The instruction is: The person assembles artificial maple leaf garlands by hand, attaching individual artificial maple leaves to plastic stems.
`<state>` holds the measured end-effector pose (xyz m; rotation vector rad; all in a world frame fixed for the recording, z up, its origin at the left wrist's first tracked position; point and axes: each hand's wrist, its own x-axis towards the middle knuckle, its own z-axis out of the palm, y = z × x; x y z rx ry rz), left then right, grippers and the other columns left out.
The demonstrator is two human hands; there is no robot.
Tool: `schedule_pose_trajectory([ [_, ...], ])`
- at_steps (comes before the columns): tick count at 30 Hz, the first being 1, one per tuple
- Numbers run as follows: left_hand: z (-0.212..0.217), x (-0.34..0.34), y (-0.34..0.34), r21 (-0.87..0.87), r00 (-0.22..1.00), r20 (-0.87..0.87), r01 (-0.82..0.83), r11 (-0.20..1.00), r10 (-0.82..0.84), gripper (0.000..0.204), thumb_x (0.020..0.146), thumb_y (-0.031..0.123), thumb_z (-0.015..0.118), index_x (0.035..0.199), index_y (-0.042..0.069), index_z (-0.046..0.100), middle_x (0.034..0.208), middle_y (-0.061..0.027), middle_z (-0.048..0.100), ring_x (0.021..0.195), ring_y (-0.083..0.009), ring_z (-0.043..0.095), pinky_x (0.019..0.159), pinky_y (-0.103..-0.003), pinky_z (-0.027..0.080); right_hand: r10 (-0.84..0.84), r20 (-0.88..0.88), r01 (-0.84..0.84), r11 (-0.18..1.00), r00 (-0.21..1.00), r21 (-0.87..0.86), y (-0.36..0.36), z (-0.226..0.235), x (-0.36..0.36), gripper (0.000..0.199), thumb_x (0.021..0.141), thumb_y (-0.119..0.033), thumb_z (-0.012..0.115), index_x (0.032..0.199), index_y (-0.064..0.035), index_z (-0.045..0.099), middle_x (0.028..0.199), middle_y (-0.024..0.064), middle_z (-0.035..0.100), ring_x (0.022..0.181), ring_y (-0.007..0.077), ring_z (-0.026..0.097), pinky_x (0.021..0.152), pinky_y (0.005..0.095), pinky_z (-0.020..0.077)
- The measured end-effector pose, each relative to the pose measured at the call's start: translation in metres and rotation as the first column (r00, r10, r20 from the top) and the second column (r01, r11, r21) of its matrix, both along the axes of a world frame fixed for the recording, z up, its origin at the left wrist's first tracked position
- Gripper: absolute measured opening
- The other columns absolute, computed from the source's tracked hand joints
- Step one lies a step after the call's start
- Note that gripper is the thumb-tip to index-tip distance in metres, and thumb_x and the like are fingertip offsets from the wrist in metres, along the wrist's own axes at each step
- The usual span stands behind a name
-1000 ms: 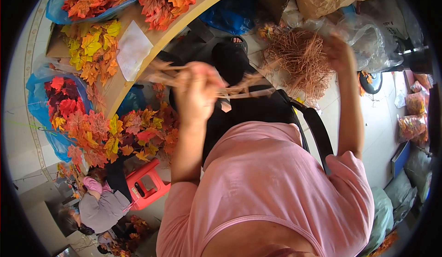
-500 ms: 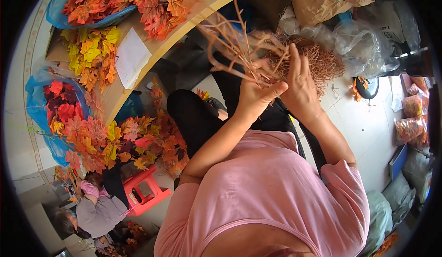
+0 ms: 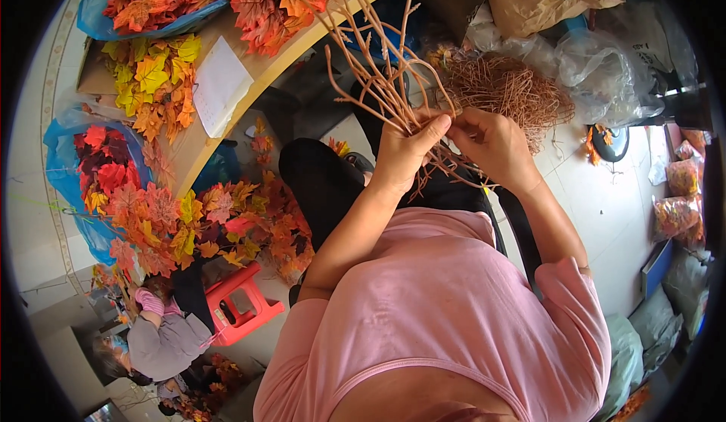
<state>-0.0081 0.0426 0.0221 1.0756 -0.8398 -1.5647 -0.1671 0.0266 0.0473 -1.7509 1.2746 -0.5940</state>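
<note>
A bunch of thin brown artificial stems (image 3: 378, 66) stands up out of my left hand (image 3: 412, 146), whose fingers and thumb wrap round it. The stems' upper ends fan out toward the table edge, and their lower ends spread out beneath both hands. Close beside it, my right hand (image 3: 491, 146) has its fingertips pinched together at the bunch, touching my left thumb. Whether a single stem lies in that pinch is hidden. Just beyond my right hand lies a large tangled heap of the same brown stems (image 3: 503, 93).
A curved wooden table (image 3: 265, 82) at the left carries red, orange and yellow artificial maple leaves (image 3: 151, 78) and a white sheet (image 3: 219, 85). Leaf garlands (image 3: 219, 218) hang below it. A red stool (image 3: 242, 305) and another person (image 3: 162, 342) are at lower left. Plastic bags (image 3: 605, 82) lie at the right.
My right hand has gone from flat and stretched out to a pinch against the bunch. The stems, blurred and leaning before, now stand steadier and more upright in my left hand.
</note>
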Motion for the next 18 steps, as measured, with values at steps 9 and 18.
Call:
schedule_pose_trajectory([
  [9, 0.001, 0.008, 0.008, 0.044, 0.998, 0.007, -0.057, 0.997, 0.057, 0.034, 0.087, 0.032, 0.057, 0.069, 0.003, 0.059, 0.054, 0.0009, 0.049, 0.042, -0.0024, 0.041, 0.034, -0.016, 0.027, -0.182, 0.507, 0.166, 0.983, 0.842, 0.077, -0.024, -0.034, -0.019, 0.013, 0.087, -0.016, 0.052, 0.083, -0.0054, 0.057, 0.066, 0.0048, 0.056, 0.057, 0.0175, 0.053, 0.05, 0.0295, 0.0413],
  [18, -0.005, -0.011, 0.022, 0.14, 0.999, 0.013, 0.034, 0.99, -0.036, 0.031, 0.09, 0.027, 0.052, 0.069, 0.004, 0.055, 0.053, -0.0001, 0.047, 0.04, -0.0042, 0.038, 0.035, -0.017, 0.025, -0.803, 0.5, 0.564, 0.588, 0.324, 0.58, -0.071, -0.114, -0.203, 0.013, 0.086, -0.018, 0.053, 0.075, -0.0118, 0.053, 0.054, -0.0062, 0.037, 0.041, 0.0031, 0.029, 0.035, 0.0191, 0.0204],
])
